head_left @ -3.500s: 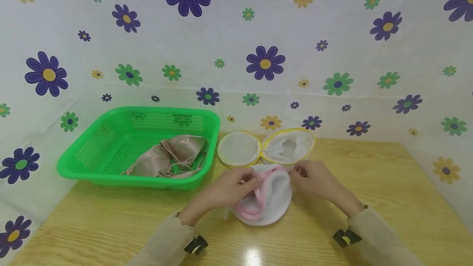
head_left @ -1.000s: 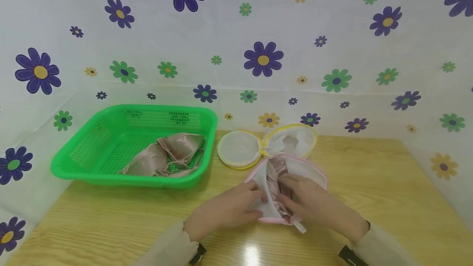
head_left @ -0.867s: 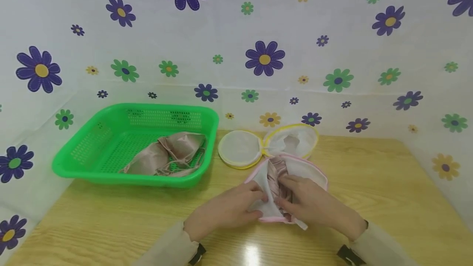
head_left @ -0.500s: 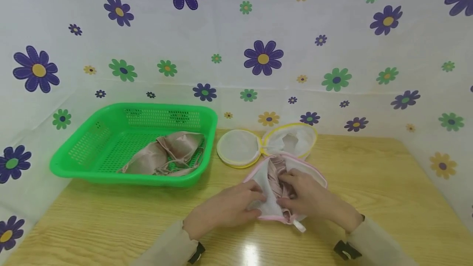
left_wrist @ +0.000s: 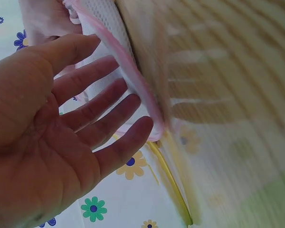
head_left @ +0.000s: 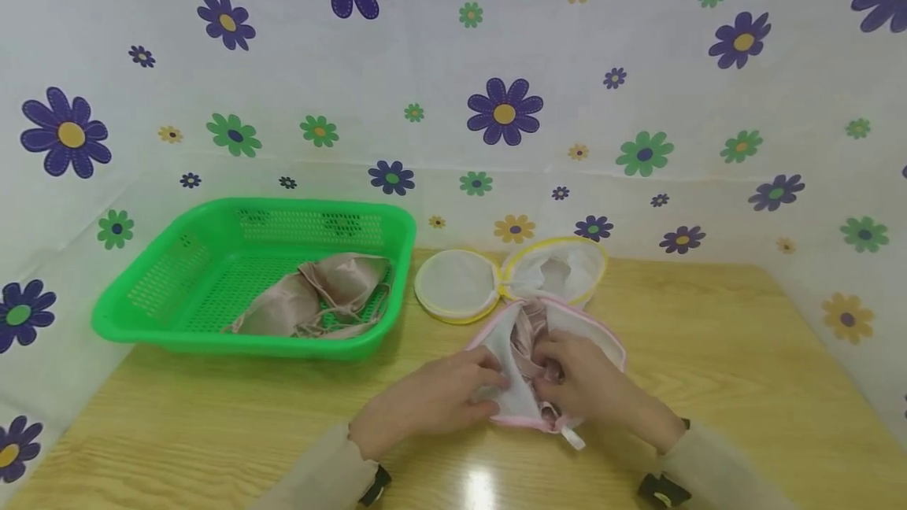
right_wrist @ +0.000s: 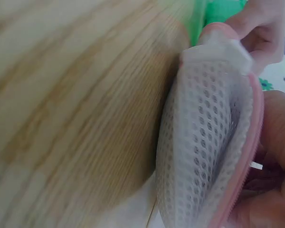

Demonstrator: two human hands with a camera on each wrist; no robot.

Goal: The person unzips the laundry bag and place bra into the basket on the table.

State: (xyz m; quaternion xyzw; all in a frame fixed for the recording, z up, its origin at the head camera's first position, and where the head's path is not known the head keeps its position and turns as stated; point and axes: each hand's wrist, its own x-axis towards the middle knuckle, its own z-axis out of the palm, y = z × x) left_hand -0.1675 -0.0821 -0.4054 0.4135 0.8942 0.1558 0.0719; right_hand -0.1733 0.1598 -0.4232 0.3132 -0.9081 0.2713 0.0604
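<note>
A white mesh laundry bag [head_left: 505,400] with pink zip trim gapes on the table in front of me. Inside lies a crumpled dusty-pink satin garment [head_left: 523,337], partly hidden by my right hand. My left hand [head_left: 442,396] lies along the bag's left side, its relaxed, spread fingers touching the wall in the left wrist view. With thumb and fingers bent, my right hand [head_left: 584,380] pinches the satin inside the opening. A white zip-end tab [head_left: 572,437] sticks out at the bag's near edge; in the right wrist view the bag's mesh wall [right_wrist: 204,128] covers much of that hand's work.
On the left stands a green perforated basket [head_left: 255,345] with a satin bra [head_left: 283,309] in it. Behind the bag, a yellow-rimmed mesh bag [head_left: 457,283] lies unfolded in two round halves. A flowered white sheet [head_left: 623,46] hangs behind the wooden table [head_left: 723,352].
Earlier both hands held the pink-trimmed bag with its rim folded over; now it is spread wide with satin visible inside. Over the last second my right fingers have shifted slightly in the satin.
</note>
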